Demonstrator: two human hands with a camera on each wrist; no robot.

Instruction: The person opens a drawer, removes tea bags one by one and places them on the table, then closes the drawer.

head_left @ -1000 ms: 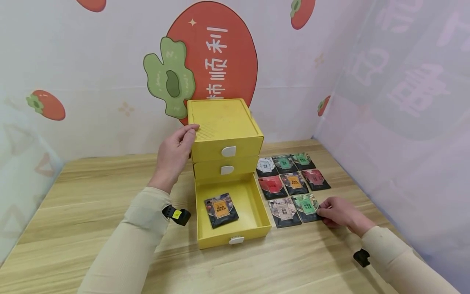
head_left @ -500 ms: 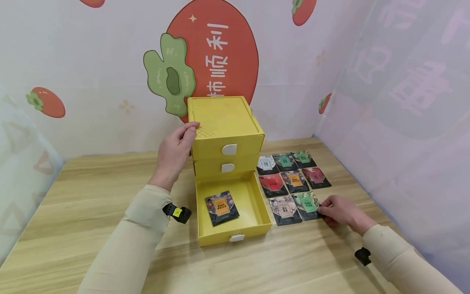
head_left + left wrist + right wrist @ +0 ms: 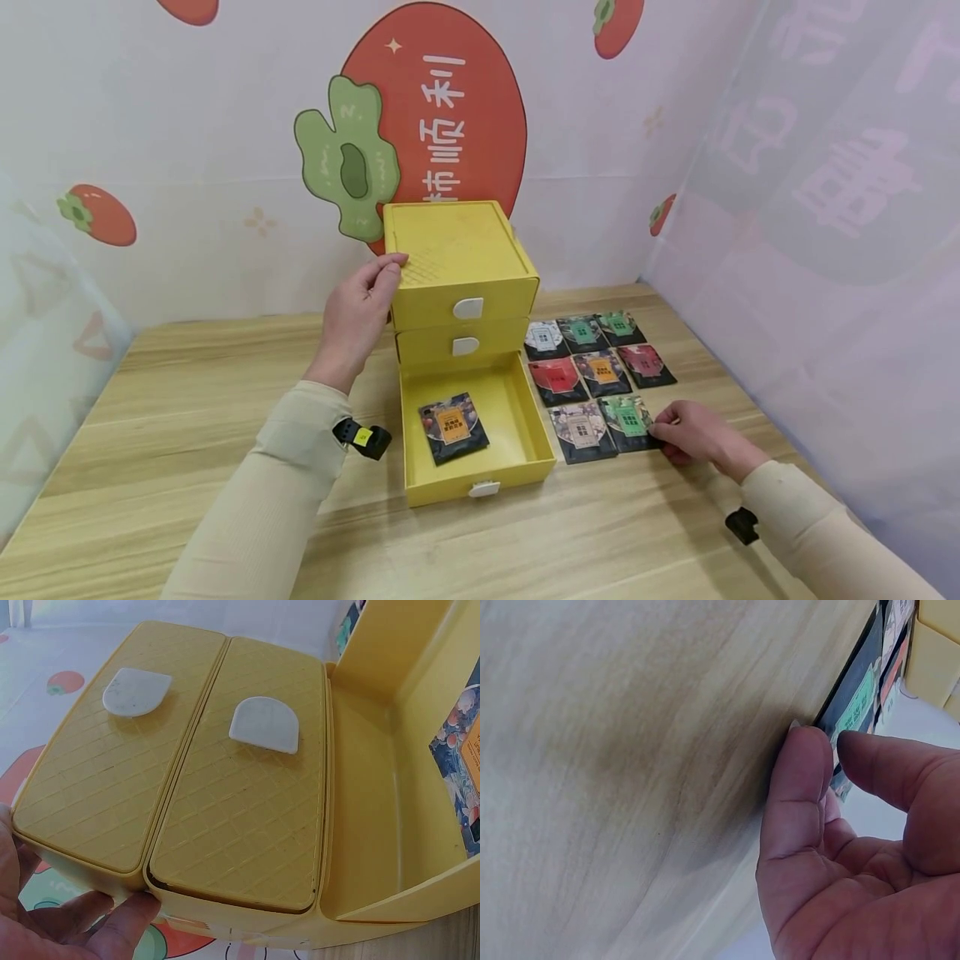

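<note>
A yellow three-drawer box (image 3: 457, 242) stands on the table with its bottom drawer (image 3: 517, 417) pulled out. Inside that drawer lies one dark sachet with an orange label (image 3: 453, 427). My left hand (image 3: 352, 321) holds the box by its upper left edge; in the left wrist view its fingers (image 3: 127, 922) lie against the side wall. To the right of the box, my right hand (image 3: 697, 437) pinches the right edge of a green-labelled sachet (image 3: 630, 421) between thumb and index finger. That sachet still lies in the front row, beside a beige-labelled sachet (image 3: 582, 432).
More flat sachets lie in rows behind, among them a red one (image 3: 557, 379), an orange one (image 3: 602, 371) and a white one (image 3: 546, 337). White handles mark the two upper drawers (image 3: 465, 346). A printed cloth (image 3: 600, 167) hangs behind the wooden table (image 3: 225, 433).
Both hands keep their places, and the box and sachets have not visibly moved. Only the head view shifts slightly up and down.
</note>
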